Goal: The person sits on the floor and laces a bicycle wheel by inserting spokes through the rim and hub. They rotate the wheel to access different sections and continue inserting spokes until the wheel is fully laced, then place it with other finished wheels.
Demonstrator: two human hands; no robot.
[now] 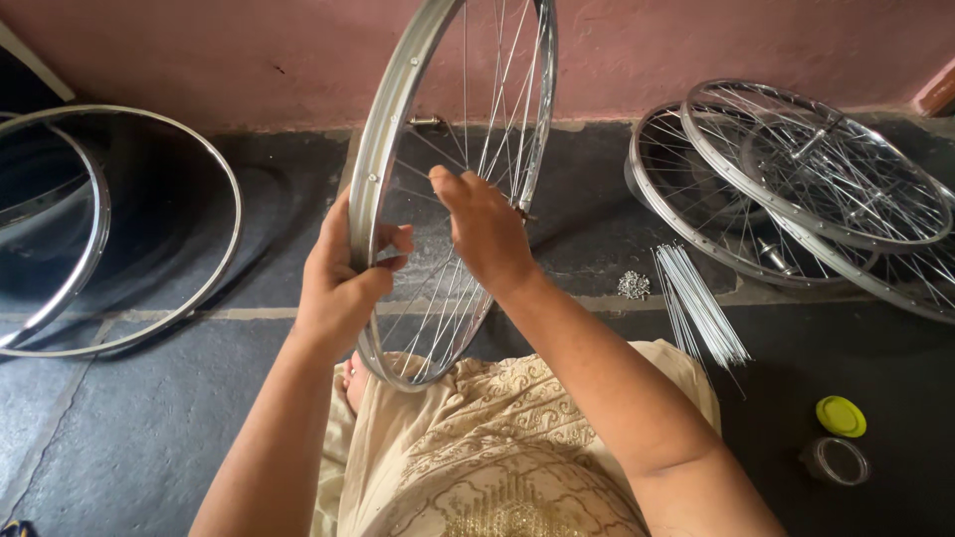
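Wheel: a silver spoked bicycle wheel (383,179) stands upright on its edge in the centre of the frame, its lower arc resting on the person's lap and its top cut off by the upper edge.
Spokes: thin wire spokes (497,109) fan across the wheel's open middle; the hub is hidden behind the right hand.
Left hand: the left hand (343,273) is curled round the rim at centre left, thumb on the near side and fingers wrapped behind, closed firmly on the metal.
Right hand: the right hand (487,234) reaches into the spokes just right of the rim, fingers bent and pinched together; what the fingertips have hold of cannot be told.
Lap: cream cloth with a gold pattern (497,447) fills the lower centre, beneath the wheel.
Loose spokes: a bundle of straight silver spokes (696,308) lies on the floor right of centre, near the right forearm.
Small parts: a little heap of small metal pieces (634,285) sits just left of that bundle.
Finished wheels: spoked wheels (806,169) lie overlapping at upper right.
Bare rims: empty rims (214,169) lie flat at the left of the frame, one inside the other.
Jar: a small clear jar (836,460) stands at lower right, with a yellow lid (842,416) just above it.
Floor: dark stone slabs (149,418) meet a pink wall (249,50) along the top.
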